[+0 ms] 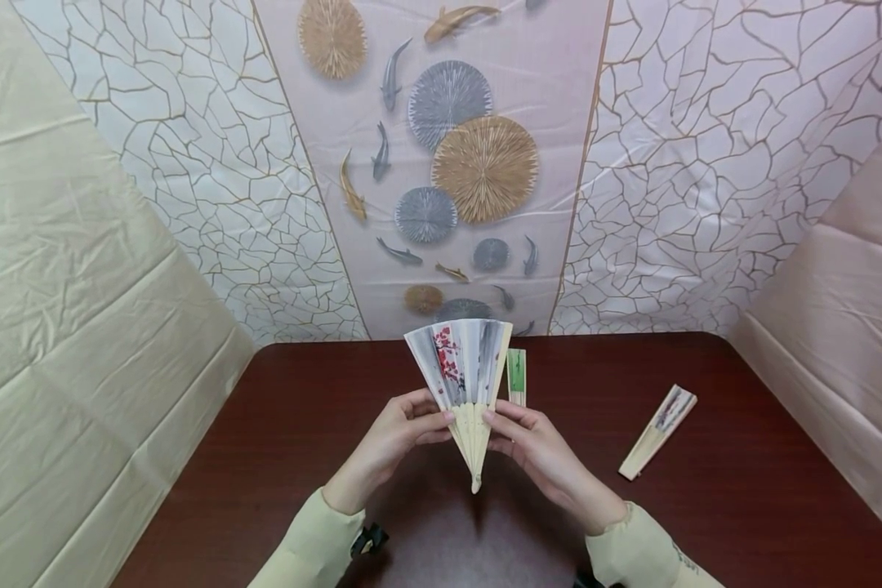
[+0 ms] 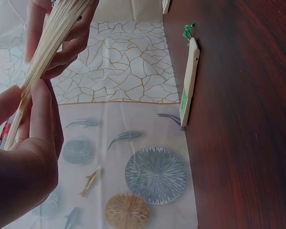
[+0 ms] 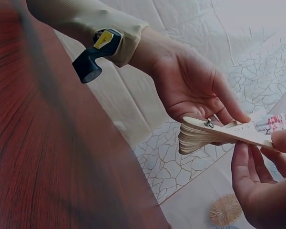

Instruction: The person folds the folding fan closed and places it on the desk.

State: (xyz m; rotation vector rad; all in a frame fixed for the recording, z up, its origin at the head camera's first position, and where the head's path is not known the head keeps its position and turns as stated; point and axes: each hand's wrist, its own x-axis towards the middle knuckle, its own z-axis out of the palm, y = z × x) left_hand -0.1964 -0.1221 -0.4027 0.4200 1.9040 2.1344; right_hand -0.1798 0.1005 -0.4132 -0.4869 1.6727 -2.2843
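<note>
A folding fan (image 1: 463,363), partly spread, is held up over the table. Its pale leaf carries red blossoms and grey shading, and its light wooden ribs (image 3: 214,134) meet at a pivot at the bottom. My left hand (image 1: 400,433) pinches the left edge where leaf and ribs join, thumb on the near face. The right edge is pinched at the same height by my right hand (image 1: 540,453), with its fingers behind. Just behind the right hand lies a closed fan with a green leaf (image 1: 517,374), partly hidden; its green tassel (image 2: 188,31) shows in the left wrist view.
Another closed fan (image 1: 657,433) with a patterned leaf lies slantwise on the right of the dark red-brown table (image 1: 265,490). A patterned cloth (image 1: 448,269) hangs behind the far edge. Beige cloth walls (image 1: 103,327) flank both sides.
</note>
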